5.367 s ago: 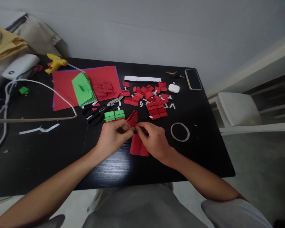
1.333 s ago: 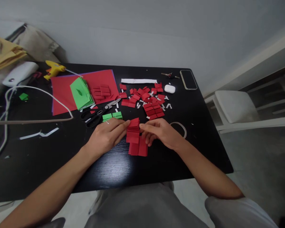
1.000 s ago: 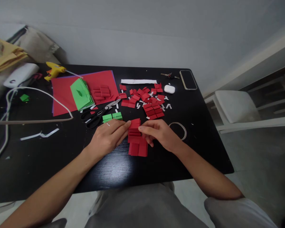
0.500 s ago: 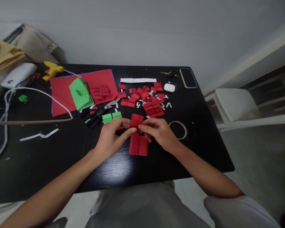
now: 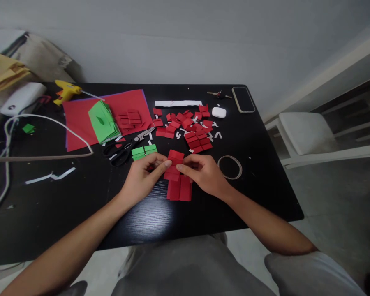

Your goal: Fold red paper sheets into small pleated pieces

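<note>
The left hand (image 5: 142, 176) and the right hand (image 5: 206, 174) pinch one red folded paper (image 5: 175, 156), thumbs on top. It is over the table (image 5: 249, 197), about halfway from the near edge to the far edge, and its long side points that way. Its near end hides a bit of one red stack (image 5: 179, 191). The fingertips behind the paper are hidden. The red scraps (image 5: 187, 122) overlap too much to count.

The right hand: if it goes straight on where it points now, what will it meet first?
The right hand would first meet the red paper piece that it holds; beyond, probably the left hand, though depth is unclear.
</note>
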